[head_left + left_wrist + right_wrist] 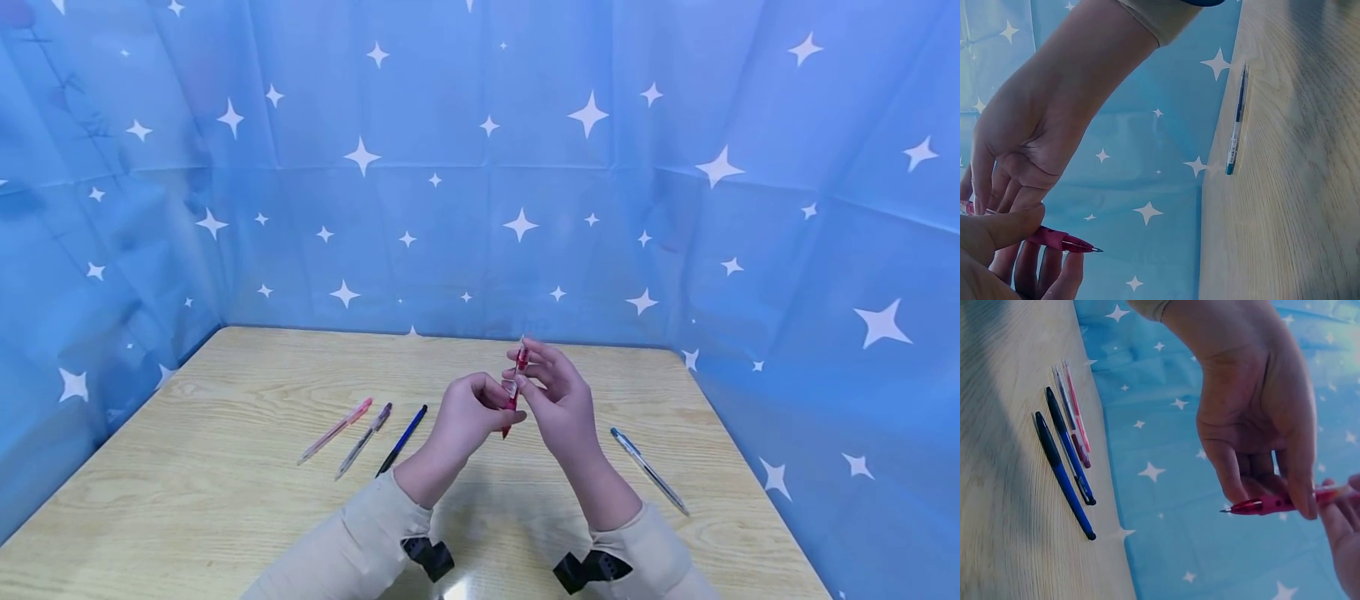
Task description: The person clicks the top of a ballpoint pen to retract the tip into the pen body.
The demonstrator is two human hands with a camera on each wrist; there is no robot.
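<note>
Both hands hold a red pen (pixel 522 358) with a pointed metal tip, raised over the table and tilted tip-down. My left hand (pixel 467 415) pinches it near the tip end, thumb and fingers around the pink grip section (pixel 1272 504). Higher up, my right hand (pixel 561 404) grips the clear barrel between thumb and fingers. In the left wrist view the tip of the red pen (pixel 1072 242) points out past the left fingers. Part of the barrel is hidden behind the fingers.
Left of the hands lie a pink pen (pixel 337 430), a purple-ended clear pen (pixel 363 441) and a blue pen (pixel 402 439); the right wrist view shows another blue pen (pixel 1067 481). A teal-ended clear pen (pixel 649 471) lies right. Starry blue curtains (pixel 450 208) surround the wooden table (pixel 225 467).
</note>
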